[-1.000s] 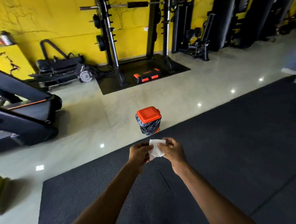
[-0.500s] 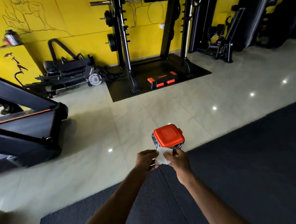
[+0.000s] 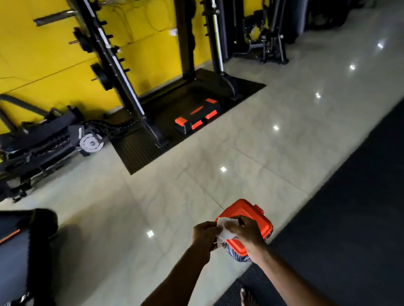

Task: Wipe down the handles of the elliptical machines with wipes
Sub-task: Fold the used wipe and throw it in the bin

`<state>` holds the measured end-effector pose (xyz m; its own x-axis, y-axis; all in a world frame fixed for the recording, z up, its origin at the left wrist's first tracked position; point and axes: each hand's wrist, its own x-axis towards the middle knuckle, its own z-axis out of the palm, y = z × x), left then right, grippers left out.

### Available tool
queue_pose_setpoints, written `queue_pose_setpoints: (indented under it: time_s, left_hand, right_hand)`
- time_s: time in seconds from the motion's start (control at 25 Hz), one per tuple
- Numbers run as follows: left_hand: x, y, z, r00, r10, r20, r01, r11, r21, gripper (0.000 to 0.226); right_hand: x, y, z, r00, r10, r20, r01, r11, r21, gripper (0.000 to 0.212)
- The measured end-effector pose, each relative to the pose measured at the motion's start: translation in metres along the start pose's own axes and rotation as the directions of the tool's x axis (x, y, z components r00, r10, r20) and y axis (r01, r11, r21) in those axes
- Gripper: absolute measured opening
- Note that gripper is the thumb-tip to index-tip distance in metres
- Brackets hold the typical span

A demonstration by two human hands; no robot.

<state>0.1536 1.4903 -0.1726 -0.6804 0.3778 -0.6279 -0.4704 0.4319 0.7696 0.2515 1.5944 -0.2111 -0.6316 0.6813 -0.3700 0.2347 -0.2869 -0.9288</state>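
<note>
While left hand and right hand pinch it, the wipe sits between them — over the bin.

Premises: a gym. Squat rack with weight plates stands well beyond the right hand, against a yellow wall; rubber matting lies to its right.

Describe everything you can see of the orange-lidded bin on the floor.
The bin has a squarish orange lid, plastic by its look, closed, with a tab on its far edge. A dark, glossy liner wraps its body. It stands on the pale tiled floor beside the dark mat. The left hand and right hand, pinching a white wipe, overlap its near side; whether they touch it cannot be told.
</note>
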Motion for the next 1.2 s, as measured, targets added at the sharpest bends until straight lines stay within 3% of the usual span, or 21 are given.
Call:
queue_pose_setpoints:
  time_s: [0.16, 0.24, 0.32, 0.44, 0.56, 0.64, 0.72, 0.8, 0.88, 1.0, 1.2]
  left_hand:
    - [0.104, 0.049, 0.007, 0.998, -0.045, 0.052, 0.035, 0.982, 0.185, 0.010]
    - [0.154, 0.066, 0.014, 0.993, -0.084, 0.080, 0.063, 0.968, 0.243, 0.013]
    - [0.204, 0.079, 0.020, 0.984, -0.116, 0.138, 0.070, 0.952, 0.298, 0.014]
    - [0.272, 0.086, 0.028, 0.960, -0.176, 0.219, 0.088, 0.929, 0.360, 0.011]
    - [0.351, 0.074, 0.028, 0.931, -0.234, 0.280, 0.087, 0.887, 0.453, 0.015]
    - [0.384, 0.062, 0.022, 0.922, -0.233, 0.310, 0.047, 0.860, 0.507, 0.010]
    - [0.438, 0.030, 0.014, 0.918, -0.217, 0.333, -0.016, 0.817, 0.576, 0.012]
    - [0.478, -0.003, 0.001, 0.927, -0.216, 0.307, -0.035, 0.764, 0.644, 0.018]
    - [0.513, -0.042, -0.005, 0.922, -0.250, 0.296, -0.001, 0.763, 0.647, 0.018]
    - [0.556, -0.101, -0.003, 0.916, -0.297, 0.269, 0.048, 0.748, 0.662, 0.023]
    - [0.589, -0.179, -0.011, 0.909, -0.338, 0.245, 0.091, 0.732, 0.675, 0.026]
  right_hand:
    - [0.089, 0.005, 0.019, 0.981, 0.097, -0.171, -0.099, 0.995, -0.006, 0.013]
    - [0.130, 0.008, 0.031, 0.959, 0.131, -0.252, -0.136, 0.991, -0.001, 0.005]
    - [0.171, 0.021, 0.042, 0.922, 0.162, -0.352, -0.169, 0.985, 0.009, 0.020]
    - [0.217, 0.039, 0.063, 0.832, 0.249, -0.496, -0.219, 0.968, 0.119, 0.019]
    - [0.258, 0.068, 0.089, 0.688, 0.261, -0.677, -0.234, 0.963, 0.133, 0.008]
    - [0.263, 0.091, 0.096, 0.603, 0.290, -0.743, -0.277, 0.950, 0.146, 0.013]
    - [0.284, 0.145, 0.111, 0.524, 0.245, -0.815, -0.334, 0.940, 0.068, 0.011]
    - [0.295, 0.201, 0.121, 0.580, 0.137, -0.803, -0.424, 0.892, -0.154, 0.009]
    - [0.314, 0.261, 0.124, 0.646, 0.060, -0.761, -0.437, 0.846, -0.304, 0.023]
    - [0.343, 0.342, 0.124, 0.742, 0.069, -0.667, -0.505, 0.712, -0.488, 0.045]
    - [0.360, 0.433, 0.137, 0.894, 0.049, -0.446, -0.410, 0.492, -0.768, 0.084]
